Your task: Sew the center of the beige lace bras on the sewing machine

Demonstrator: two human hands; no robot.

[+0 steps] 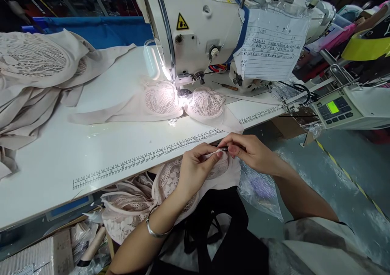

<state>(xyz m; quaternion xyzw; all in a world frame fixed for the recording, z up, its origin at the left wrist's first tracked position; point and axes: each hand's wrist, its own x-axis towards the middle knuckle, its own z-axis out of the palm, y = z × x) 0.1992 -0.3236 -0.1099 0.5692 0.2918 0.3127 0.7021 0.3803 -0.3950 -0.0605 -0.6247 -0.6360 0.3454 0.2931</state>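
Observation:
Just off the table's front edge, my left hand (195, 165) pinches the upper edge of a pale pink lace bra (217, 169) between thumb and fingers. My right hand (254, 151) is closed close beside it, thumb and fingers pinched on a small dark metal tool (224, 148) whose kind I cannot make out. The tool's tip lies between both hands, at the fabric edge. Further lace cups (128, 210) hang over my lap. Beyond my hands, another lace bra (201, 104) lies on the table, its middle under the lit needle area of the sewing machine (195, 27).
The white table (122, 145) has a printed ruler (146, 157) along its front edge. Many bras (36, 80) are piled at the left. A handwritten sheet (271, 43) hangs on the machine. At right stands a control box (344, 108); an awl-like tool (227, 86) lies behind the bra.

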